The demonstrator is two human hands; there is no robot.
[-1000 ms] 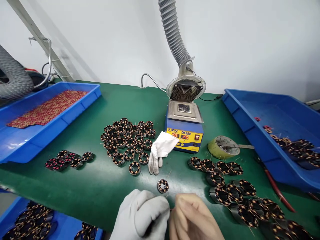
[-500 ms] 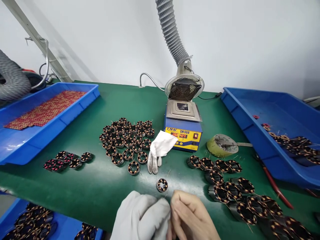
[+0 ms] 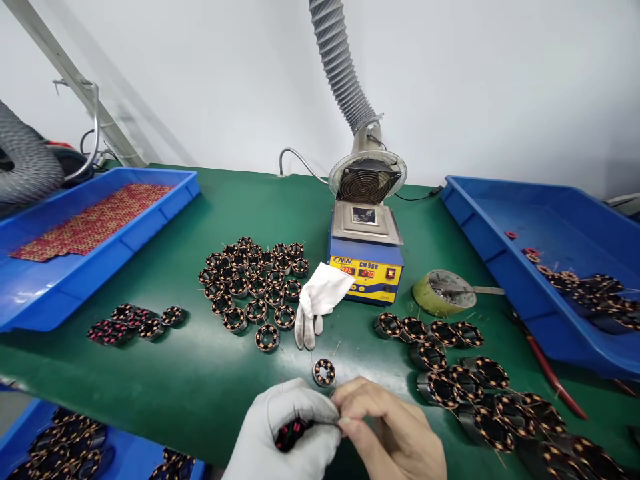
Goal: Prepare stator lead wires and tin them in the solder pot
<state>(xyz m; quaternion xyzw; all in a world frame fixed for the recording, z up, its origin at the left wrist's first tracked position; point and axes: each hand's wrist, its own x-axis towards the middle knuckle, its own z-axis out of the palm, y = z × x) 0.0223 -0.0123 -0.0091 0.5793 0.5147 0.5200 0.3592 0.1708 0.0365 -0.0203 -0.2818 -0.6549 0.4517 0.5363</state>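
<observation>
My left hand [image 3: 287,433], in a white glove, is closed around a motor stator [image 3: 291,432]. Only the stator's dark inside and some red parts show between the gloved fingers. My bare right hand [image 3: 393,427] pinches thumb to forefinger at the gloved fingertips; what lies in that pinch is too small to make out. A thin wire sticks up above the glove. Just beyond both hands a single stator [image 3: 324,373] stands on the green table [image 3: 200,393]. Behind it lies an unworn white glove [image 3: 323,297].
A solder pot [image 3: 366,267] with a lit display stands under an exhaust hose [image 3: 345,67]. Stators cluster at left [image 3: 250,280] and right [image 3: 465,383]. Blue trays [image 3: 170,213] flank the table. A round tin [image 3: 440,297] and red-handled pliers [image 3: 555,383] sit at right.
My left hand has turned so that the stator's inside shows in its grasp. The right hand's fingers have shifted to a pinch against the gloved fingertips. The pot's display digits differ.
</observation>
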